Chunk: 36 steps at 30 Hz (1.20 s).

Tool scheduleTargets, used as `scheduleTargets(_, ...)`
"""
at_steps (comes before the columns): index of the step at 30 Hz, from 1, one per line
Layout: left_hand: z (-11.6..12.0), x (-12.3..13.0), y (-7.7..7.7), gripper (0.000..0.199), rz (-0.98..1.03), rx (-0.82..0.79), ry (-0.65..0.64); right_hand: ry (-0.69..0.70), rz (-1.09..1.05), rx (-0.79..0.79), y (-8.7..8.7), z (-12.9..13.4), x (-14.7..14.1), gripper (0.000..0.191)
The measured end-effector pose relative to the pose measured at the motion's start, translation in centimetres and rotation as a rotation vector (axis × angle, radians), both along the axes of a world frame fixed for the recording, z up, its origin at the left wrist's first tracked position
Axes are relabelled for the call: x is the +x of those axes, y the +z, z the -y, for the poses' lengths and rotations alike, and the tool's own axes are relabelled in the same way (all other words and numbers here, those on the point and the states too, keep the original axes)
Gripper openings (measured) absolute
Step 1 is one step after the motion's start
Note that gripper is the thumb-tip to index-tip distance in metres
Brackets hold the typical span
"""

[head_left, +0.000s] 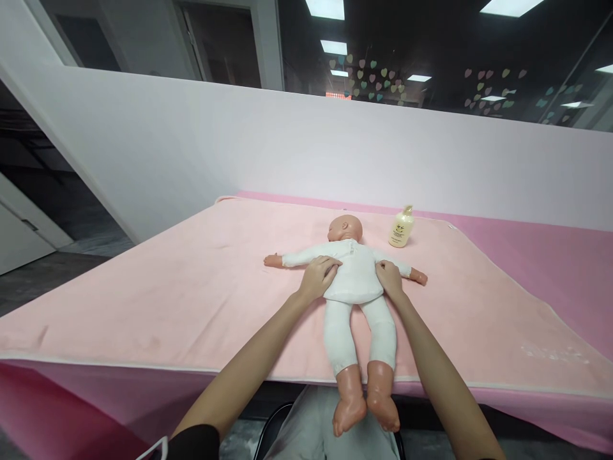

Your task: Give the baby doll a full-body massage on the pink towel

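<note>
A baby doll (353, 275) in a white cloth body lies stretched out, its bald head turned to the left. Both its arms spread sideways, and its bare feet hang over the table's near edge. My left hand (318, 277) holds the left side of the doll's torso, fingertips on the white cloth. On the opposite side, my right hand (388, 278) grips the torso beneath the doll's outstretched arm, with its fingers curled in. What lies under my palms is hidden. A pale yellow pump bottle (401, 227) stands upright beyond the doll, to the right of its head.
A light pink towel (158, 281) covers much of the table, over a darker pink cover (536, 259). Behind it rises a white low wall (306, 147), topped by dark glass with heart stickers. My legs and a black chair (272, 429) are below the near edge.
</note>
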<state>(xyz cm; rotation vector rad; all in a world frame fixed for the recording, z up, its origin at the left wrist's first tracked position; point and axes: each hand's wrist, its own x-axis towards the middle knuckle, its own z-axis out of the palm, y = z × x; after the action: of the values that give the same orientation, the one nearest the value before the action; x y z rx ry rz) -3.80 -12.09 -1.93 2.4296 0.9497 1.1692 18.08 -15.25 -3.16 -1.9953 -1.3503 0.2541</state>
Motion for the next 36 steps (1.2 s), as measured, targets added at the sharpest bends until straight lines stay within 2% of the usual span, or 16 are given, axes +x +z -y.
scheduleTargets(11, -0.20, -0.02, -0.02, 0.023, -0.018, 0.009, -0.006, -0.004, -0.039, -0.028, 0.40, 0.18, -0.33, 0.028)
scheduleTargets(32, -0.15, 0.04, 0.11, 0.024, -0.021, -0.003, -0.008, 0.017, -0.097, 0.003, 0.49, 0.28, -0.39, 0.025)
scheduleTargets(36, -0.11, 0.10, 0.04, 0.025, -0.025, 0.012, 0.024, 0.009, -0.111, 0.039, 0.21, 0.35, -0.41, 0.025)
